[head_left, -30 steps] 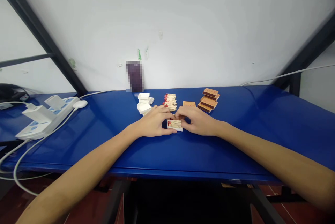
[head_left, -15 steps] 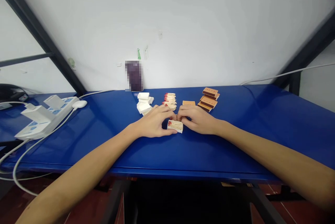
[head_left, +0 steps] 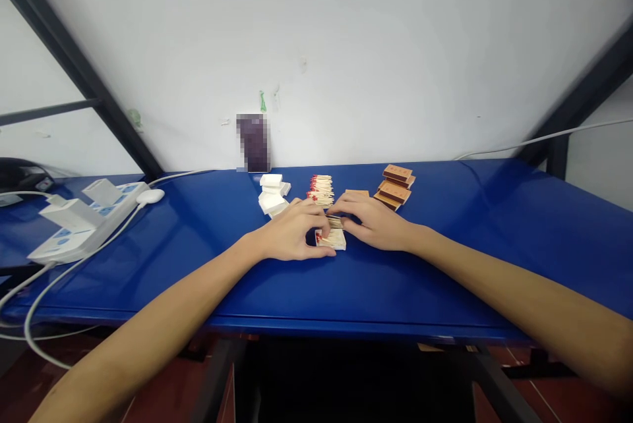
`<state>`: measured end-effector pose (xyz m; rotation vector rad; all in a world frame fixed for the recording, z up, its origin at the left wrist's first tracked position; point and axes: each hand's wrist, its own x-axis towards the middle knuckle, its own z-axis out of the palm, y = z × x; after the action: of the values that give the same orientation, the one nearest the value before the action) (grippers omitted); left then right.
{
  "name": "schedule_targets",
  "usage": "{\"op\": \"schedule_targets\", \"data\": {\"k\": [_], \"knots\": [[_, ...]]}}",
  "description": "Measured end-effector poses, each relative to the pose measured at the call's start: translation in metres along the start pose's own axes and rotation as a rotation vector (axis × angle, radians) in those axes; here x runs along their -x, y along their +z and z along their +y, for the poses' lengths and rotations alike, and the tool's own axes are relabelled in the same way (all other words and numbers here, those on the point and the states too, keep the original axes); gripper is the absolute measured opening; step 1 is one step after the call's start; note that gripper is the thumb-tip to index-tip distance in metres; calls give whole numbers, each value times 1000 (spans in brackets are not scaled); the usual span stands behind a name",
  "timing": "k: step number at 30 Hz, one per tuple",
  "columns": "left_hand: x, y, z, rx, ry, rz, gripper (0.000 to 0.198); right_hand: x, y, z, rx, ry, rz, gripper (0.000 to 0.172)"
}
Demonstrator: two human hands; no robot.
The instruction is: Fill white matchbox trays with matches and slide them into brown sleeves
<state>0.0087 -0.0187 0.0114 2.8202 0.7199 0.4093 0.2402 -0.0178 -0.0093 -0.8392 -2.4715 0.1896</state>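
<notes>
A small white matchbox tray (head_left: 337, 240) holding red-tipped matches lies on the blue table. My left hand (head_left: 294, 230) grips its left end, thumb along the near side and fingers curled over the far side. Just above the tray's far edge, my right hand (head_left: 373, 220) has a few matches (head_left: 336, 221) at its bent fingers and thumb. Behind the hands is a pile of loose matches (head_left: 321, 189), red heads to the left. Part of an orange matchbox sleeve (head_left: 357, 193) shows behind my right hand.
White empty-looking trays (head_left: 271, 192) are stacked at the left, and brown matchbox sleeves (head_left: 395, 187) at the right. A white power strip (head_left: 84, 232) with cables occupies the table's left side. A blurred dark rectangle (head_left: 256, 143) leans on the wall.
My right hand's fingers have lifted and spread a little, with matches now showing at them above the tray. My left hand stays at the tray.
</notes>
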Motion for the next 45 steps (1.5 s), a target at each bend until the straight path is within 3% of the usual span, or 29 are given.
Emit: {"op": "schedule_targets", "data": {"k": [6,13,17,23,35,45], "knots": [[0,-1,4,35,9,13,31,1,-2,0,-96,-44,-38,46],[0,-4,5,36,-35,27,35,0,-6,-4,-106,-41,-100,37],[0,-2,2,33,-44,12,33,-1,-6,-6,-91,-25,-99,22],[0,0,0,26,-20,21,26,-4,0,-3,-83,-10,-51,12],[-2,2,-2,116,6,54,18,-5,7,1,-122,6,50,23],[3,-7,3,51,8,83,23,-5,8,1,-99,69,148,21]]}}
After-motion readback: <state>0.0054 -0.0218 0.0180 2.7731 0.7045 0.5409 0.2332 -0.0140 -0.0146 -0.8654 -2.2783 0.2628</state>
